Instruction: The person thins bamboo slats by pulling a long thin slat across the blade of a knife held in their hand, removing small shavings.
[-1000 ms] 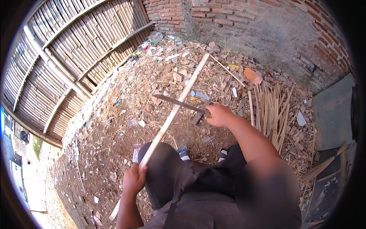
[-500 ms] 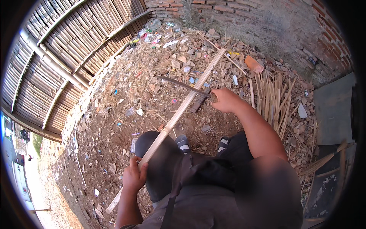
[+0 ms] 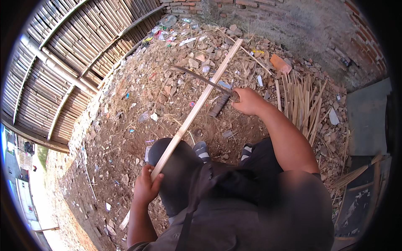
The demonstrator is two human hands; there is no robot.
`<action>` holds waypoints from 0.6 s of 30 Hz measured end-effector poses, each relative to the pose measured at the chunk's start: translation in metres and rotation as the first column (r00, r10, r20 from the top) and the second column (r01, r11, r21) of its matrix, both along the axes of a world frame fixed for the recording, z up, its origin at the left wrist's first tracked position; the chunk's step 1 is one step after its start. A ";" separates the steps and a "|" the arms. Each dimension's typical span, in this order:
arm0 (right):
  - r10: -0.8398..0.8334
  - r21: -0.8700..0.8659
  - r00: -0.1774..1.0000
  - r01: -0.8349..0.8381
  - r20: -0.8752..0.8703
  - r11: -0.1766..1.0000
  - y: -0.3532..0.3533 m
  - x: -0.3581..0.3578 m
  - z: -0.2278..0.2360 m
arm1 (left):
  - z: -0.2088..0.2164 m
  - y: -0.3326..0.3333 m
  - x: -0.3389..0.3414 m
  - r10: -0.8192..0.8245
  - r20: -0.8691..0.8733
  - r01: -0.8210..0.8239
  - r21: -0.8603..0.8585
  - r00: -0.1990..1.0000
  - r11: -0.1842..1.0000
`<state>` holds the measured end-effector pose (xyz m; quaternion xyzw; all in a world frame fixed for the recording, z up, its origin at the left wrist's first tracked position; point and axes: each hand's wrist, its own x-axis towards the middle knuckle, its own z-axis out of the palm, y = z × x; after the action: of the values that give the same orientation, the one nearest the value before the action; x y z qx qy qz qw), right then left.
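My left hand point(image 3: 146, 184) is closed around the near part of a long pale bamboo strip point(image 3: 197, 109), which slants up and to the right across my left knee. A machete point(image 3: 197, 76) with a dark, slightly curved blade is in my right hand point(image 3: 249, 101), its fingers wrapped round the handle. The blade lies across the strip's far half, its tip pointing left. Whether the edge bites into the bamboo I cannot tell. Just below the blade, a short dark ridged piece point(image 3: 220, 105) is on the ground, its kind unclear.
A pile of split bamboo strips point(image 3: 300, 104) lies to the right, near an orange brick point(image 3: 280, 63). Rubble and litter cover the ground. A brick wall point(image 3: 289, 29) bounds the far side, a bamboo fence point(image 3: 83, 46) the left. Grey panels point(image 3: 368, 121) stand at right.
The far end of the strip has swung slightly away and left. My right hand and the machete have moved a little away from me, with the blade still across the strip.
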<state>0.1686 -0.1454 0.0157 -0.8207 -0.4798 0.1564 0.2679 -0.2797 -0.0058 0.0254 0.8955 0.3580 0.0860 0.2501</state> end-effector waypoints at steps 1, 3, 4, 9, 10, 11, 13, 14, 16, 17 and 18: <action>0.056 -0.047 0.998 -0.055 0.035 0.997 0.000 -0.007 0.003 | 0.003 0.002 0.000 0.001 -0.004 -0.001 -0.001 1.000 1.000; 0.174 -0.106 0.967 -0.157 0.188 0.982 0.006 -0.037 0.010 | 0.010 0.006 -0.003 0.009 -0.053 -0.018 -0.175 0.999 0.984; 0.298 -0.123 0.917 -0.274 0.264 0.954 0.008 -0.054 0.015 | 0.013 0.009 -0.004 0.011 -0.056 -0.021 -0.179 0.998 0.984; 0.454 -0.130 0.885 -0.441 0.099 0.888 0.020 -0.045 0.000 | 0.017 0.009 -0.004 -0.034 -0.079 0.011 -0.276 0.996 0.961; 0.260 -0.061 0.965 -0.261 -0.028 0.963 0.019 -0.021 -0.014 | 0.020 0.007 0.001 -0.019 -0.097 -0.009 -0.281 0.995 0.960; 0.061 -0.019 0.986 -0.065 -0.158 0.998 0.016 -0.004 -0.023 | 0.023 0.007 0.005 -0.025 -0.091 -0.001 -0.280 0.996 0.960; 0.000 0.023 0.994 0.002 -0.108 1.000 0.009 0.009 -0.030 | 0.031 0.007 0.009 0.007 -0.126 -0.046 -0.305 0.992 0.951; -0.066 0.066 0.996 0.070 -0.063 0.995 0.006 0.015 -0.033 | 0.034 0.006 0.011 0.002 -0.122 -0.039 -0.303 0.993 0.952; 0.077 -0.023 0.996 -0.076 0.043 0.997 0.008 -0.012 -0.008 | 0.037 0.004 0.010 -0.023 -0.136 -0.016 -0.278 0.990 0.961; 0.221 -0.132 0.966 -0.204 0.131 0.970 0.009 -0.031 0.002 | 0.035 0.003 0.008 -0.018 -0.144 -0.023 -0.281 0.989 0.960; 0.221 -0.137 0.967 -0.204 0.125 0.969 0.010 -0.048 0.005 | 0.031 0.001 0.006 -0.033 -0.157 0.005 -0.178 0.987 0.984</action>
<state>0.1207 -0.1349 0.0211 -0.7884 -0.5720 0.1559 0.1641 -0.2735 -0.0045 0.0567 0.8772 0.3744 -0.0201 0.3000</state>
